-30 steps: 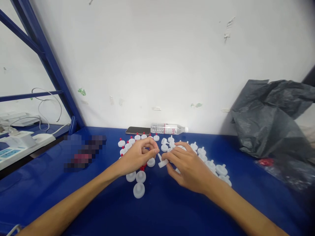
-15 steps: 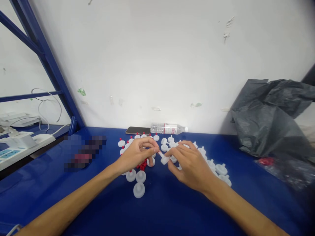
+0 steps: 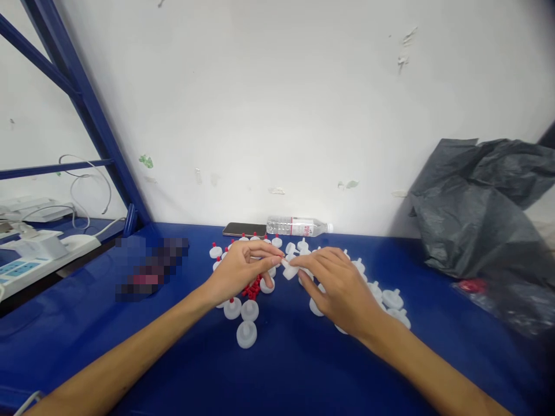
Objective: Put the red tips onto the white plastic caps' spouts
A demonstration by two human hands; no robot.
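Out in front of me, my right hand (image 3: pixel 342 286) pinches a white plastic nozzle cap (image 3: pixel 290 271), tilted with its spout toward the left. My left hand (image 3: pixel 245 266) has thumb and forefinger closed at the spout's tip. A small red tip cap showed there a moment ago; now the fingers mostly hide it. Below the left hand lies a pile of loose red tip caps (image 3: pixel 250 290). White nozzle caps with red tips (image 3: pixel 232 308) stand around that hand, and bare ones (image 3: pixel 247 334) lie nearer me. More bare nozzle caps (image 3: pixel 392 299) spread behind and beside my right hand.
A clear plastic bottle (image 3: pixel 297 226) lies by the wall, next to a dark phone (image 3: pixel 244 229). On the right sits a grey plastic bag (image 3: pixel 477 202) with a clear bag holding red pieces (image 3: pixel 473 286). A power strip (image 3: pixel 78 245) is at the left.
The held nozzle cap has risen slightly, and its spout is now closer to the left fingertips. Less red shows between the fingers. The whole view has shifted a little.
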